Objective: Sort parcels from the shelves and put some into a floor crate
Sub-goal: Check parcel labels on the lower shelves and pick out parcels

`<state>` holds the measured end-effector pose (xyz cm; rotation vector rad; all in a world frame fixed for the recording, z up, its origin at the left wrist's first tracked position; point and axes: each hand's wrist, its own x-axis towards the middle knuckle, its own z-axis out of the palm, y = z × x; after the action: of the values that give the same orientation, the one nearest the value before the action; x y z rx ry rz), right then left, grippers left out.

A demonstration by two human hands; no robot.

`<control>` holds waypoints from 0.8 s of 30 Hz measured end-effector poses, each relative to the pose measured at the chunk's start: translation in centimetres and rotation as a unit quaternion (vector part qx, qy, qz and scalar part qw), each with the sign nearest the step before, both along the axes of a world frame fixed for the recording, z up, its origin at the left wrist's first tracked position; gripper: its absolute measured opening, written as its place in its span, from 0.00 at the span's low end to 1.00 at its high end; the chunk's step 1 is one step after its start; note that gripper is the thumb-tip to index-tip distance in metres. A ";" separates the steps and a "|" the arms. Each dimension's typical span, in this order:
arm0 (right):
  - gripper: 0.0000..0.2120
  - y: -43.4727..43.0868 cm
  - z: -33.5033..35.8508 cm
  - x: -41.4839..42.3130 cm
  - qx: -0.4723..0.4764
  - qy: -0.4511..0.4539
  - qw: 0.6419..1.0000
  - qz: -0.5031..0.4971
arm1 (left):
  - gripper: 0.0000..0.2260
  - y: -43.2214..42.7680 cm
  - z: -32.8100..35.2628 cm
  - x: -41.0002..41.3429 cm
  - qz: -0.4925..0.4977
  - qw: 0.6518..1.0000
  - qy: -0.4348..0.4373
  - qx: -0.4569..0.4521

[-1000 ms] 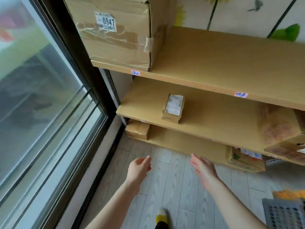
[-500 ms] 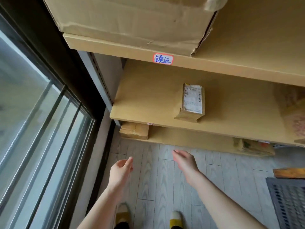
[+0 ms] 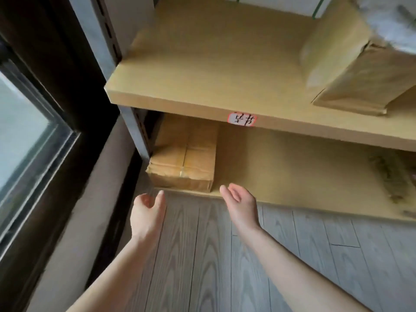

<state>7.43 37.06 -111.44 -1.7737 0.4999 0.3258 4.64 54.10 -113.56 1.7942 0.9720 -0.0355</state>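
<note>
With left hand (image 3: 146, 211) and right hand (image 3: 240, 202) both spread empty near the taped brown cardboard parcel (image 3: 183, 161) on the bottom shelf (image 3: 292, 176), likely stiff, light; best gripped at both short sides.

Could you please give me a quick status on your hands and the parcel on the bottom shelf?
Left hand and right hand open, empty, just short of the taped parcel. Parcel on bottom shelf, far left. Nothing in the way.

Both hands reach toward bottom shelf (image 3: 304, 176), empty, fingers spread: left hand (image 3: 147, 212), right hand (image 3: 242, 204) flanking taped brown parcel (image 3: 184, 161) at shelf's left end, not touching. Second parcel (image 3: 351, 70) on upper shelf (image 3: 213, 64), handwritten label (image 3: 242, 119) on edge.
</note>
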 end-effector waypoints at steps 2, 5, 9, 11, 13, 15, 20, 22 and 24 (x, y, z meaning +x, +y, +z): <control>0.09 0.6 -2.9 1.9 0.010 -0.033 0.999 -0.002 | 0.29 0.3 -3.3 1.5 -0.005 0.999 -0.035 -0.003; 0.26 1.6 -6.1 4.5 0.032 -0.052 0.998 -0.024 | 0.34 0.4 -7.0 3.4 -0.020 0.995 -0.096 -0.015; 0.31 2.1 -8.6 6.2 0.061 -0.053 0.997 -0.014 | 0.31 -0.1 -9.8 4.9 -0.009 0.982 -0.187 -0.021; 0.30 2.2 -9.4 6.5 0.058 -0.047 0.997 -0.003 | 0.33 -0.2 -11.0 5.3 0.004 0.977 -0.211 -0.022; 0.30 2.4 -9.9 6.5 0.063 -0.047 0.997 0.002 | 0.35 0.1 -11.8 5.7 0.011 0.975 -0.220 -0.022; 0.28 2.7 -10.2 6.4 0.066 -0.049 0.997 0.007 | 0.35 0.4 -12.2 6.0 0.015 0.973 -0.227 -0.035; 0.31 3.0 -10.1 6.3 0.048 -0.037 0.998 0.021 | 0.33 0.9 -11.5 6.3 0.013 0.978 -0.207 -0.035; 0.32 3.0 -10.1 6.1 0.044 -0.032 0.998 0.015 | 0.32 1.1 -11.3 6.2 0.010 0.980 -0.196 -0.023; 0.31 2.8 -10.3 5.9 0.043 -0.036 0.998 0.006 | 0.33 1.1 -11.0 5.7 -0.001 0.979 -0.200 -0.029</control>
<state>13.33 39.91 -121.72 -1.7001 0.4173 0.2862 10.33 55.17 -124.60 1.6646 0.6720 0.2834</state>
